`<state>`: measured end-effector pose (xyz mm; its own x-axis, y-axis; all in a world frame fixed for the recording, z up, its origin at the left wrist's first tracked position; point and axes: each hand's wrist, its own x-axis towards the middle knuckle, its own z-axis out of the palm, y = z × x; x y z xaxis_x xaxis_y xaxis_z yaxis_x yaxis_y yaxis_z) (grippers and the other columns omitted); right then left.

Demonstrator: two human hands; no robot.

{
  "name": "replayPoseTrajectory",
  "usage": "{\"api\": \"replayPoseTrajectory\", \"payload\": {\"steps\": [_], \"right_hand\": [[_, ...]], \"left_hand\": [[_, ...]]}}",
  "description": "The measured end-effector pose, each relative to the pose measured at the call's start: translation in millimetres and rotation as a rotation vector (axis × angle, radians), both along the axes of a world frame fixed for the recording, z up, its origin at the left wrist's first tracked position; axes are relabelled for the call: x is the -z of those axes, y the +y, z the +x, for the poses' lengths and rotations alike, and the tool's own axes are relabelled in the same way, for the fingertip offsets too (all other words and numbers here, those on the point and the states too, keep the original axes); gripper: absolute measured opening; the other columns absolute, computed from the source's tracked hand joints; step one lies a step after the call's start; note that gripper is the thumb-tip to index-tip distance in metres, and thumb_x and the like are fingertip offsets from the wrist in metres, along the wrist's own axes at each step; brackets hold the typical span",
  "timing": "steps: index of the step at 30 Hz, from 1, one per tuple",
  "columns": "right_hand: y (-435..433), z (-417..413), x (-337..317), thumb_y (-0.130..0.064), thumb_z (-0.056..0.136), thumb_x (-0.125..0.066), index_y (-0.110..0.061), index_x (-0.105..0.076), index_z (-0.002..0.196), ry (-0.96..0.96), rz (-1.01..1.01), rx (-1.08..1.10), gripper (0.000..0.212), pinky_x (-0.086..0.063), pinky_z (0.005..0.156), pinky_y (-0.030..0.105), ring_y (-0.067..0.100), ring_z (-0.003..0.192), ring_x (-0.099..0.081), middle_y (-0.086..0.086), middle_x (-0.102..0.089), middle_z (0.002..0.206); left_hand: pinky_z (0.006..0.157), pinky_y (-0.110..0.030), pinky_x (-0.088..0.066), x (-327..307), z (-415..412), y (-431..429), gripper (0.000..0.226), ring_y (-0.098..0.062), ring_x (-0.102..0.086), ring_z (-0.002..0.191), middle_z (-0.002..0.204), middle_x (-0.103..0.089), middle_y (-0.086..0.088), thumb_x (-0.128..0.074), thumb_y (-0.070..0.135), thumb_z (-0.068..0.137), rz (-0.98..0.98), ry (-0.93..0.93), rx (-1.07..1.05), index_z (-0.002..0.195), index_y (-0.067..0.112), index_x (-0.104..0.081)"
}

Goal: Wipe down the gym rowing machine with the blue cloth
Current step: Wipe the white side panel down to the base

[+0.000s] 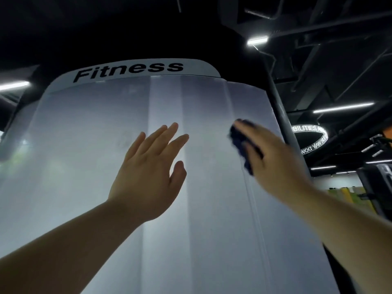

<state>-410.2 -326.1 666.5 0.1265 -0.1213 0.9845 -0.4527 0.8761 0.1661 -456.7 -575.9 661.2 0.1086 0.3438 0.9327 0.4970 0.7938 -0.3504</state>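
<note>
Right hand (273,158) clutches the bunched cloth (241,145) against the shroud (106,187), near its right edge. Left hand (148,172) is spread flat, empty; contact unclear. Risk: the cloth runs off the edge, knuckles striking the post (277,102).

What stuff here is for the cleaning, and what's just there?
For the job:
- cloth
- right hand, holding the cloth on the panel
- white "Fitness" panel of the machine
- left hand, open in front of the panel

Just there:
- ceiling light
- ring sign
- dark pole
</note>
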Motion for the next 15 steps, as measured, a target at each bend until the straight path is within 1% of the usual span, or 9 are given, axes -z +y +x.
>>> {"api": "replayPoseTrajectory", "payload": {"steps": [1, 2, 4, 6, 8, 10, 11, 13, 15], "right_hand": [[8.0, 5.0, -12.5, -0.017, 0.102, -0.049, -0.037, -0.043, 0.145, -0.057, -0.101, -0.050, 0.048, -0.049, 0.077, 0.013, 0.002, 0.103, -0.061, -0.011, -0.057, 0.132], [15.1, 5.6, -20.3, -0.019, 0.102, -0.048, -0.041, -0.035, 0.148, -0.114, -0.200, -0.079, 0.053, -0.049, 0.073, 0.015, 0.008, 0.105, -0.062, -0.008, -0.057, 0.132], [13.4, 4.0, -12.1, -0.023, 0.102, -0.047, -0.042, -0.027, 0.151, -0.147, -0.305, -0.096, 0.056, -0.054, 0.079, 0.027, 0.017, 0.114, -0.059, -0.005, -0.053, 0.138], [1.4, -1.1, 25.1, -0.027, 0.101, -0.046, -0.034, -0.034, 0.148, -0.092, -0.297, -0.104, 0.050, -0.055, 0.091, 0.039, 0.017, 0.119, -0.057, -0.006, -0.052, 0.139], [-9.5, -6.1, 72.0, -0.032, 0.103, -0.041, -0.033, -0.037, 0.146, -0.042, -0.205, -0.069, 0.043, -0.047, 0.105, 0.035, 0.013, 0.130, -0.049, -0.012, -0.048, 0.143], [-5.4, -5.6, 94.4, -0.040, 0.103, -0.036, -0.037, -0.035, 0.145, -0.056, -0.083, -0.034, 0.042, -0.037, 0.111, 0.029, 0.009, 0.139, -0.041, -0.017, -0.043, 0.148], [0.9, -2.4, 88.4, -0.040, 0.103, -0.037, -0.038, -0.035, 0.144, -0.081, -0.050, -0.029, 0.042, -0.037, 0.113, 0.031, 0.009, 0.139, -0.040, -0.015, -0.043, 0.149], [13.2, 1.3, 58.1, -0.031, 0.101, -0.044, -0.035, -0.036, 0.146, -0.094, -0.042, 0.001, 0.045, -0.042, 0.110, 0.035, 0.013, 0.135, -0.045, -0.007, -0.046, 0.148], [24.3, 4.5, 17.9, -0.024, 0.102, -0.047, -0.031, -0.037, 0.148, -0.104, -0.118, 0.021, 0.048, -0.043, 0.101, 0.030, 0.015, 0.128, -0.050, -0.005, -0.048, 0.146]], "left_hand": [[0.120, -0.040, -0.014, 0.0, 0.2, 0.0, 0.058, -0.019, -0.027, 0.147, 0.158, -0.033, 0.000, -0.023, 0.041, 0.094, 0.002, 0.001, 0.000, 0.147, 0.024, -0.042], [0.120, -0.040, -0.014, 0.3, 0.6, 0.4, 0.059, -0.019, -0.027, 0.147, 0.158, -0.033, 0.000, -0.023, 0.042, 0.094, 0.004, 0.002, 0.001, 0.147, 0.024, -0.043], [0.120, -0.040, -0.014, 0.3, 2.2, 1.0, 0.060, -0.018, -0.026, 0.147, 0.158, -0.033, 0.001, -0.022, 0.042, 0.093, 0.008, -0.004, 0.011, 0.146, 0.024, -0.043], [0.121, -0.039, -0.013, 0.7, 3.4, 0.6, 0.061, -0.016, -0.025, 0.148, 0.158, -0.032, 0.002, -0.022, 0.044, 0.092, 0.012, -0.018, 0.036, 0.146, 0.025, -0.043], [0.121, -0.039, -0.012, 4.8, 3.2, -0.2, 0.061, -0.014, -0.022, 0.149, 0.159, -0.030, 0.004, -0.025, 0.045, 0.090, 0.005, -0.027, 0.053, 0.146, 0.027, -0.043], [0.121, -0.042, -0.013, 10.2, 3.4, -0.2, 0.060, -0.013, -0.021, 0.149, 0.158, -0.030, 0.004, -0.028, 0.046, 0.090, -0.021, -0.014, 0.036, 0.145, 0.027, -0.043], [0.121, -0.043, -0.013, 11.8, 4.1, 0.2, 0.060, -0.014, -0.021, 0.149, 0.158, -0.031, 0.004, -0.028, 0.046, 0.091, -0.034, -0.013, 0.031, 0.145, 0.027, -0.044], [0.121, -0.043, -0.012, 13.6, 6.7, 1.2, 0.061, -0.013, -0.020, 0.149, 0.158, -0.030, 0.005, -0.027, 0.047, 0.090, -0.026, -0.041, 0.047, 0.145, 0.028, -0.043], [0.121, -0.041, -0.010, 18.4, 8.5, 3.7, 0.062, -0.012, -0.018, 0.149, 0.159, -0.028, 0.006, -0.026, 0.047, 0.090, 0.001, -0.066, 0.060, 0.146, 0.028, -0.042]]}}
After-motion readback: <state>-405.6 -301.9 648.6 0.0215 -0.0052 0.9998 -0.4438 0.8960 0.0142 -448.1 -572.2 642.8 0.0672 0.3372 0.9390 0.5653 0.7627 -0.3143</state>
